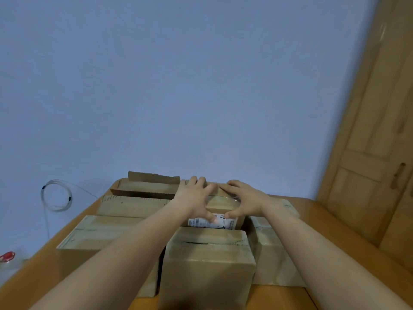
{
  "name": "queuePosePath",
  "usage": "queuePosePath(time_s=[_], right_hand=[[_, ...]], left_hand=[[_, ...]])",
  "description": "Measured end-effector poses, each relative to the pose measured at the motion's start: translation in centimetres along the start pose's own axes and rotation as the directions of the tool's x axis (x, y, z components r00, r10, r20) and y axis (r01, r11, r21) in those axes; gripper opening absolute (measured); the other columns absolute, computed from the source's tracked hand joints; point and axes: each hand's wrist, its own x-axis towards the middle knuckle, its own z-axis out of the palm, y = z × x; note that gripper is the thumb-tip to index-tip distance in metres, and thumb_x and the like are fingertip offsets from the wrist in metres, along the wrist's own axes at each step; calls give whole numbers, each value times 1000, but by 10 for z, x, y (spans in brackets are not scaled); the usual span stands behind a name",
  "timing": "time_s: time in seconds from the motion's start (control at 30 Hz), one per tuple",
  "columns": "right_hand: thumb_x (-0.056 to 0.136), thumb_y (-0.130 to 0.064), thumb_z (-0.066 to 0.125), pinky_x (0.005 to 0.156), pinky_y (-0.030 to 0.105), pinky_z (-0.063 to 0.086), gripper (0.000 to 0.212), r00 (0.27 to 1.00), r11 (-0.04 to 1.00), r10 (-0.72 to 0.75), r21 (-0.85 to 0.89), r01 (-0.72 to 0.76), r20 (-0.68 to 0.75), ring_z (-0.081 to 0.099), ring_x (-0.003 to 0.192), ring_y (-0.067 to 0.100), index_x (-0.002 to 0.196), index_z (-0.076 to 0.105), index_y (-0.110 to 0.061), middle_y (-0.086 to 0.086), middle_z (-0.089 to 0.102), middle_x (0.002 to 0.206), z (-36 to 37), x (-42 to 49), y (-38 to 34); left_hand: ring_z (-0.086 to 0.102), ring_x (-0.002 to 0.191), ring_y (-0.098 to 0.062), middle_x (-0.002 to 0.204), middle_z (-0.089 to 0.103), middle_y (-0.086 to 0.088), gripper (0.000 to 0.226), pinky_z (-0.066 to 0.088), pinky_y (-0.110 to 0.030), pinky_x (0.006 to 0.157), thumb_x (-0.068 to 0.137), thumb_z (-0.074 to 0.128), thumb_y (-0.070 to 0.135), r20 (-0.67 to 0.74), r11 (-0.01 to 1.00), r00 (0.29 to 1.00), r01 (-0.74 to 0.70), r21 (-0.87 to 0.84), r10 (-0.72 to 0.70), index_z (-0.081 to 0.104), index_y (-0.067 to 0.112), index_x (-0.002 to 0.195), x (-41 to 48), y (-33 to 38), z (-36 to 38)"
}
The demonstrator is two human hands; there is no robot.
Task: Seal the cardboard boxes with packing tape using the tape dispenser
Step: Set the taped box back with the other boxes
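Pressing a white-labelled brown cardboard box (220, 203): left hand (196, 198), right hand (245, 200), fingers (202, 182) flat, grasping nothing.
Nearest plain cardboard box (207, 271) shows a gaping seam, apparently untaped.

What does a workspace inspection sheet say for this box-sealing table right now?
Surface: wooden table, largely covered.
Job's things: labelled box at back middle; near box before it; more boxes around; tape dispenser not identified.
Clutter: red object at left edge, cut off, unclear.
Grippers: left hand and right hand rest on the labelled box, thumbs on its label side.
Cables: thin coiled cable hanging at left.
Surroundings: blue wall; wooden door at right.
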Motion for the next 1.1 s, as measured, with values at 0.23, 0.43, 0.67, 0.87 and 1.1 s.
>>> queuePosePath(time_s=[0.23, 0.43, 0.67, 0.87, 1.1], right_hand=[[68, -41, 81, 101, 35, 43, 93, 1000, 995, 4, 98, -6, 16, 43, 118, 11, 145, 29, -41, -10, 35, 130, 6, 3, 11], [73, -34, 80, 103, 33, 40, 88, 995, 996, 6, 91, -16, 101, 43, 117, 12, 144, 28, -43, -7, 36, 132, 6, 0, 12], [68, -36, 81, 107, 29, 37, 96, 985, 984, 56, 156, -82, 164, 37, 129, 11, 149, 29, -31, -9, 28, 147, 34, 11, 15], [81, -25, 74, 109, 24, 28, 86, 973, 992, 64, 95, -87, 224, 30, 135, 18, 150, 25, -22, 1, 23, 151, 51, 20, 12], [87, -27, 67, 112, 32, 27, 62, 975, 999, 29, 9, -32, 219, 34, 136, 18, 143, 42, -15, 0, 37, 149, 54, 29, -9]], left_hand=[[33, 126, -30, 136, 38, -7, 99, 33, -50, 102, 64, 54, 85, 22, 1000, 1000, -1, 18, 0, 28, 29, 140, 9, 8, 6], [33, 130, -30, 140, 37, -8, 100, 34, -48, 102, 65, 55, 85, 77, 999, 997, 2, -32, 0, 28, 27, 142, 9, 12, 16], [27, 135, -32, 145, 33, -10, 97, 33, -50, 104, 69, 59, 78, 260, 987, 964, 89, -132, -52, 26, 25, 143, 18, 13, 29], [29, 137, -35, 147, 34, -13, 86, 29, -53, 108, 80, 53, 71, 332, 982, 942, 105, -159, -47, 31, 19, 145, 20, 12, 40], [50, 119, -31, 131, 51, -10, 54, 47, -42, 94, 92, 51, 49, 232, 969, 972, 29, -245, 29, 50, 14, 133, 11, 4, 39]])
